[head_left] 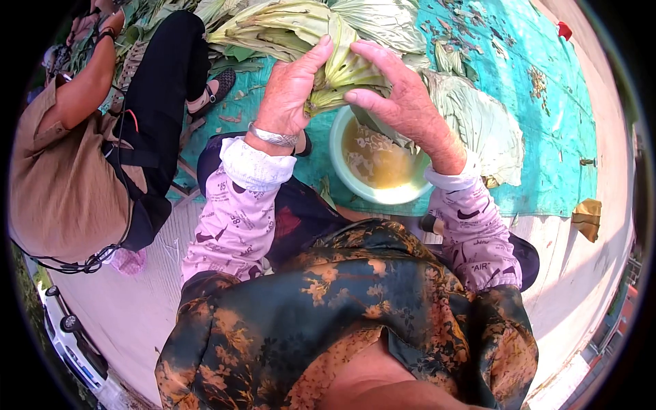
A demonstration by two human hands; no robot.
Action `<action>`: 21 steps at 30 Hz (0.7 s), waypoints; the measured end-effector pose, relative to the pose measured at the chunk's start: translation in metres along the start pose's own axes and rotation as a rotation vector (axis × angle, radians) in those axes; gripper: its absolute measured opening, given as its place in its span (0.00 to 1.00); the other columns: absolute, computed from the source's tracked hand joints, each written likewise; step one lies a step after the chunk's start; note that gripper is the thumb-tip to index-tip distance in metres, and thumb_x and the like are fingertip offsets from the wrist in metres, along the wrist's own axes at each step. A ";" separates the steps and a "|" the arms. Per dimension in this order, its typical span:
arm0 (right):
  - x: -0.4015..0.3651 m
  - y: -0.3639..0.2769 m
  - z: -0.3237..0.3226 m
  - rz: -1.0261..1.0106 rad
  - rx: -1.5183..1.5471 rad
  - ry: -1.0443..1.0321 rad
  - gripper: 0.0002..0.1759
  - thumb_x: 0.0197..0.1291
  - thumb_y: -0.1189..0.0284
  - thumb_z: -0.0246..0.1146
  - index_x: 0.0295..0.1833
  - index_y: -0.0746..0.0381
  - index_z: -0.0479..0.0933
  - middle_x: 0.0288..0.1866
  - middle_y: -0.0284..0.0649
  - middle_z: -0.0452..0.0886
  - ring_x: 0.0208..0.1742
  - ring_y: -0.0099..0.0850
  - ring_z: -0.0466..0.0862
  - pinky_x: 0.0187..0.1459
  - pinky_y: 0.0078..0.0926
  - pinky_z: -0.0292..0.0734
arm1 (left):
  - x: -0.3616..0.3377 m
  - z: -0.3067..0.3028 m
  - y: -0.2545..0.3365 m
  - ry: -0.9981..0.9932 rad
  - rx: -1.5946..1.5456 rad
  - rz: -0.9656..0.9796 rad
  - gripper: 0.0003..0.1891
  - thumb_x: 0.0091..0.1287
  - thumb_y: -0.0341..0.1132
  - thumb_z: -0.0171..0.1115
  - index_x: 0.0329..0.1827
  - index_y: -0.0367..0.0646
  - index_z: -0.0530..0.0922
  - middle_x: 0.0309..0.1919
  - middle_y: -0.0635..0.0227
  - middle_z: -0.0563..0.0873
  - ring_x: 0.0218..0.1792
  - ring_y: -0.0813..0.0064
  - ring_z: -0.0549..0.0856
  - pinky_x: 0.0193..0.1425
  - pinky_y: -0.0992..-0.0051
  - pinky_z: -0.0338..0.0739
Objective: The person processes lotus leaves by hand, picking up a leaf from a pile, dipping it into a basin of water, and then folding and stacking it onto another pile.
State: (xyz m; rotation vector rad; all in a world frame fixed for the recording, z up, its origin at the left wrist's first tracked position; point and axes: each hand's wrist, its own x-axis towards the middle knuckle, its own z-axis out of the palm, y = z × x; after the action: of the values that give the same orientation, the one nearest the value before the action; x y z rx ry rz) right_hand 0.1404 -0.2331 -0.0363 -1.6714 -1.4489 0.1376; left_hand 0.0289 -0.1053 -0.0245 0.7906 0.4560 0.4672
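Note:
A bundle of large pale green leaves (335,65) lies between my hands, its gathered stem ends pointing toward me. My left hand (290,89), with a silver bracelet at the wrist, is wrapped round the bundle's left side, thumb on top. On the right, my right hand (400,96) has its thumb and fingers spread apart beside the leaves; whether its fingertips touch them is unclear. Below the bundle stands a pale green basin (338,167) with cloudy yellowish liquid and whitish bits in it. More broad leaves (471,123) lie to the right, partly over the basin's edge.
A turquoise sheet (547,150) covers the ground, with leaf scraps on it. At the left sits another person (75,184) in a brown top and dark trousers. Brown paper (586,219) lies at the sheet's right corner, and a white car (75,342) stands at lower left.

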 end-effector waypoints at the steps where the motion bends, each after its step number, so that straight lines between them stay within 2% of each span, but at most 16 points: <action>1: 0.000 0.000 0.000 0.025 0.027 -0.001 0.32 0.47 0.64 0.67 0.58 0.60 0.66 0.56 0.48 0.69 0.56 0.42 0.71 0.56 0.32 0.67 | 0.002 -0.002 -0.003 -0.011 -0.003 0.018 0.17 0.62 0.35 0.58 0.52 0.35 0.72 0.45 0.61 0.80 0.40 0.73 0.83 0.41 0.74 0.81; 3: 0.000 -0.003 0.001 0.068 0.050 -0.002 0.31 0.47 0.64 0.66 0.57 0.60 0.66 0.55 0.48 0.70 0.55 0.42 0.72 0.55 0.32 0.67 | 0.003 -0.002 -0.004 -0.035 0.003 0.035 0.19 0.64 0.39 0.57 0.54 0.38 0.70 0.46 0.62 0.79 0.41 0.73 0.83 0.40 0.73 0.81; 5: 0.000 -0.005 0.001 0.103 0.041 -0.003 0.29 0.48 0.65 0.66 0.56 0.61 0.67 0.54 0.47 0.71 0.53 0.41 0.73 0.53 0.32 0.69 | 0.006 -0.005 -0.008 -0.013 -0.003 0.042 0.18 0.64 0.39 0.57 0.53 0.38 0.70 0.46 0.62 0.79 0.41 0.72 0.83 0.40 0.72 0.82; 8: -0.002 -0.001 0.007 0.158 0.122 0.113 0.26 0.49 0.66 0.64 0.55 0.61 0.68 0.50 0.47 0.74 0.49 0.39 0.76 0.50 0.30 0.70 | 0.007 -0.005 -0.009 -0.003 -0.033 -0.001 0.18 0.64 0.36 0.57 0.54 0.38 0.69 0.46 0.62 0.78 0.42 0.72 0.81 0.42 0.72 0.81; 9: -0.002 -0.001 0.008 0.181 0.189 0.159 0.22 0.54 0.67 0.61 0.53 0.63 0.69 0.47 0.46 0.76 0.46 0.36 0.77 0.49 0.28 0.71 | 0.007 -0.005 -0.009 -0.004 -0.047 -0.026 0.18 0.64 0.35 0.57 0.54 0.38 0.69 0.47 0.63 0.78 0.43 0.72 0.80 0.43 0.72 0.80; 12: -0.002 0.004 0.005 0.374 0.410 0.268 0.18 0.57 0.68 0.57 0.51 0.66 0.70 0.44 0.45 0.78 0.44 0.31 0.77 0.48 0.26 0.70 | 0.003 0.001 -0.005 -0.001 -0.009 -0.050 0.17 0.63 0.33 0.57 0.54 0.38 0.69 0.46 0.62 0.78 0.43 0.71 0.80 0.43 0.72 0.81; 13: 0.000 -0.002 0.003 0.334 0.461 0.315 0.15 0.59 0.71 0.55 0.49 0.68 0.70 0.41 0.43 0.79 0.41 0.26 0.76 0.45 0.23 0.70 | 0.004 0.001 -0.006 -0.005 0.006 -0.037 0.17 0.63 0.33 0.57 0.54 0.37 0.69 0.46 0.62 0.78 0.43 0.71 0.81 0.43 0.71 0.81; 16: -0.003 0.008 0.012 0.328 0.513 0.323 0.14 0.59 0.73 0.54 0.49 0.68 0.71 0.40 0.41 0.79 0.40 0.25 0.75 0.44 0.22 0.70 | 0.005 -0.001 -0.010 -0.004 0.008 -0.022 0.17 0.62 0.31 0.57 0.53 0.36 0.69 0.45 0.61 0.78 0.42 0.69 0.81 0.42 0.70 0.81; 17: -0.005 0.011 0.004 0.383 0.449 0.261 0.14 0.60 0.75 0.53 0.50 0.67 0.72 0.42 0.38 0.79 0.42 0.24 0.76 0.45 0.21 0.70 | 0.006 -0.002 -0.012 0.006 -0.020 -0.031 0.17 0.62 0.31 0.57 0.52 0.35 0.70 0.45 0.60 0.79 0.41 0.68 0.81 0.42 0.70 0.81; 21: -0.008 0.028 -0.028 0.525 0.869 0.525 0.13 0.60 0.75 0.53 0.51 0.65 0.72 0.45 0.35 0.78 0.44 0.22 0.76 0.47 0.19 0.70 | 0.010 -0.010 -0.005 0.052 -0.115 -0.065 0.16 0.61 0.31 0.58 0.50 0.34 0.71 0.43 0.59 0.80 0.39 0.66 0.83 0.42 0.68 0.81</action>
State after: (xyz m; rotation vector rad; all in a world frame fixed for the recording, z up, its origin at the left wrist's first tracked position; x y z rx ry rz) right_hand 0.1756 -0.2524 -0.0423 -1.1721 -0.4115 0.4977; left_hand 0.0326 -0.0975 -0.0361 0.6518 0.4974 0.4498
